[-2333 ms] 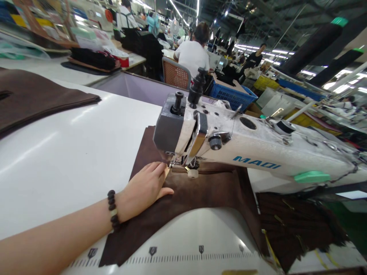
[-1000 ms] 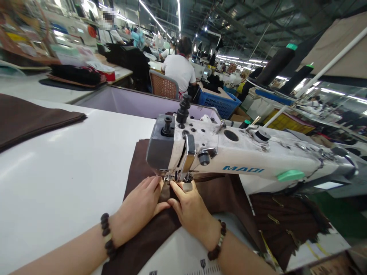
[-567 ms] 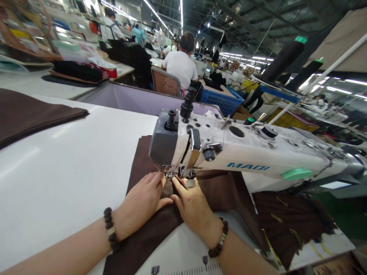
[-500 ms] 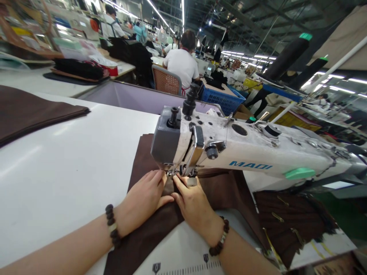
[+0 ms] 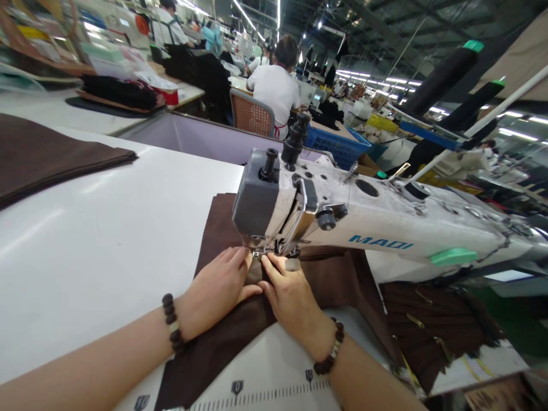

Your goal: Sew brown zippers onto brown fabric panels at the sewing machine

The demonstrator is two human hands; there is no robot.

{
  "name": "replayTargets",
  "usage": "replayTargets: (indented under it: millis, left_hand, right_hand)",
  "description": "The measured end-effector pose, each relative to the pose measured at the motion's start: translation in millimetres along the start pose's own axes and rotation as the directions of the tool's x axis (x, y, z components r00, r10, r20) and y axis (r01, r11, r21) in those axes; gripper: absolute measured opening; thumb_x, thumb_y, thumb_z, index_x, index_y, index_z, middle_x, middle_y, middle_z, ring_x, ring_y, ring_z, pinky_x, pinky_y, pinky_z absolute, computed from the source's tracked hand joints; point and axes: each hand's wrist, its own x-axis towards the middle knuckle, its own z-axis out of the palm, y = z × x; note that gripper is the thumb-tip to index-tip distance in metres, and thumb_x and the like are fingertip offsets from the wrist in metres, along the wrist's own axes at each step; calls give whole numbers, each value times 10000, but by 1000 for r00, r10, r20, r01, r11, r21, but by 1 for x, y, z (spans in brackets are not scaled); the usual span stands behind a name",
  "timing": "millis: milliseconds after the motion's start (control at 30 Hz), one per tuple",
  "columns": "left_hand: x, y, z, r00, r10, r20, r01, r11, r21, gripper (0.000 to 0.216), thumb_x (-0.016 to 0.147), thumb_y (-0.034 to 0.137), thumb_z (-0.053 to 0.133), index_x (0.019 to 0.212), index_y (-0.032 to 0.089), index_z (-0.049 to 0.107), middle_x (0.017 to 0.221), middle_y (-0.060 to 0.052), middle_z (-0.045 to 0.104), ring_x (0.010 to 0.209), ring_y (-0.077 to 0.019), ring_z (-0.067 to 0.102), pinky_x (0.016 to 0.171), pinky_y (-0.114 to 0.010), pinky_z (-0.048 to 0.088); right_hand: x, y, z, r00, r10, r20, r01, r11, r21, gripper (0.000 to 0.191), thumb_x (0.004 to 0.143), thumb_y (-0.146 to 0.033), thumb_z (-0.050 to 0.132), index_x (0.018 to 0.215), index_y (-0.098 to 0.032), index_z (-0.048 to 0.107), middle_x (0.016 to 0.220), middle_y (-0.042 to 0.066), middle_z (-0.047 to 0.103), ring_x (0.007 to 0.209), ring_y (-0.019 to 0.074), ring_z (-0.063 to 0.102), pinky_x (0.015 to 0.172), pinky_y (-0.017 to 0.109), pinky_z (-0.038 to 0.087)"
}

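Brown fabric (image 5: 214,359) lies under the needle end of a white sewing machine (image 5: 342,228). On the cloth left of the presser foot (image 5: 257,255), my left hand (image 5: 218,285) rests flat, fingers forward and thumb out to the side. My right hand (image 5: 293,294) presses the same cloth from the right, its fingertips close to the foot. A pale band (image 5: 292,265) circles one of its fingers. Neither hand grips anything; both are open. Their thumbs nearly meet. The needle itself is hard to make out behind the fingers and the machine head.
A stack of brown fabric (image 5: 55,154) sits on the white table (image 5: 94,228) at left. More brown pieces with gold zipper pulls (image 5: 415,321) lie at right. Black thread cones (image 5: 445,80) stand behind the machine. A person in white (image 5: 276,91) sits ahead beside a blue crate (image 5: 338,142).
My view has shifted slightly, so the machine appears a little further right. Both hands stay on the fabric by the presser foot, with hardly any change in pose.
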Motion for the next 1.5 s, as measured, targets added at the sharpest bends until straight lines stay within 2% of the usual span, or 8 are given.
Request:
replayTargets:
  millis: [200,333,533,767,1033,1233,1500]
  left_hand:
    - [-3,-7,0,996,89,-3,-89,995,33,546,847,543,558,1080,52,609,1061,-141,593,1013,-287,554,928,-402,451]
    - [-5,-8,1,996,91,-15,-91,996,8,532,875,556,502,1103,86,600,1091,-124,582,1030,-276,541,941,-395,443]
    - [-5,-6,3,993,112,-36,-109,992,67,550,819,508,622,1096,33,615,1085,-155,597,1043,-300,535,980,-413,421]
    - [-4,-7,5,992,112,-60,-109,992,64,561,803,509,640,1098,33,616,1071,-146,601,1021,-292,544,971,-412,434]
    - [-4,-9,8,994,103,-33,-102,994,34,551,816,525,624,1134,76,610,1120,-135,597,1076,-293,536,1011,-411,414]
    - [-3,-9,6,996,84,-4,-84,996,22,557,799,506,655,1124,56,615,1114,-145,598,1074,-301,534,998,-417,423]
    - [-4,-10,8,995,92,-45,-92,996,-2,514,850,531,572,1077,75,640,1063,-142,609,1042,-298,550,933,-427,466]
  right_hand:
    - [5,-8,-10,1000,20,-3,-20,999,45,430,881,-178,562,1304,-113,515,1266,118,565,1195,252,492,1083,454,365]
    - [7,-10,-13,999,36,-7,-35,998,55,391,866,-182,594,1252,-133,560,1206,104,599,1136,245,531,1034,427,411]
    - [5,-6,-9,999,45,1,-45,999,15,431,893,-258,573,1308,-149,536,1238,111,586,1149,267,511,1059,477,363]
    - [4,-5,-7,997,56,49,-56,998,-9,466,912,-275,534,1360,-157,486,1300,102,550,1207,285,459,1108,550,271]
    - [5,-2,-6,999,41,13,-42,999,32,457,885,-239,567,1329,-143,519,1259,111,576,1162,287,488,1077,557,329]
    - [4,-4,-8,1000,30,-4,-30,998,58,433,877,-225,577,1304,-165,539,1278,92,571,1179,282,484,1031,499,402]
    - [4,-2,-9,999,19,-36,-16,996,85,432,882,-234,586,1305,-168,532,1268,85,577,1192,259,477,1046,470,397]
